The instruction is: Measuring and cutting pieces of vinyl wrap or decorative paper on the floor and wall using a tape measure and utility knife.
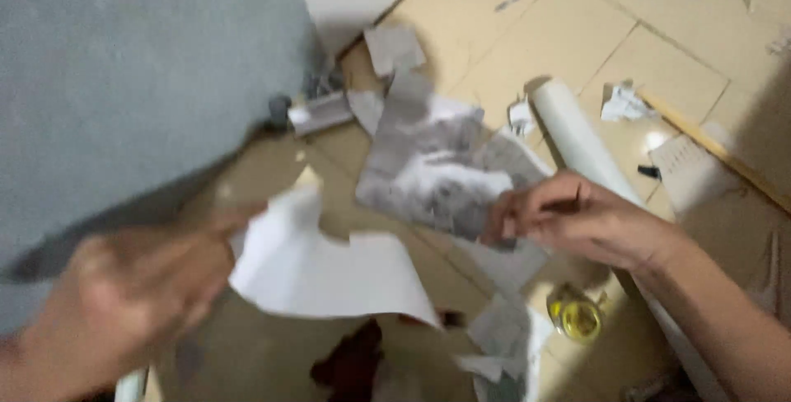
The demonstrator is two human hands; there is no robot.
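A broad grey textured slab [124, 64] fills the ten o'clock corner, its top and left cut off by the frame. Beneath everything lies the beige tiled floor [577, 23], littered with torn scraps. A white rolled paper tube [577, 134] runs from one o'clock toward five, its lower length hidden behind the right forearm. At eight o'clock the blurred left hand [124, 295] pinches the edge of a torn white paper sheet [329, 262] that juts toward centre. At three o'clock the right hand [577, 217] grips a torn grey mottled paper piece [428, 167]. A small yellow-lidded jar [575, 313] sits at five o'clock; the dark red shape [350, 361] near six is too blurred to make out.
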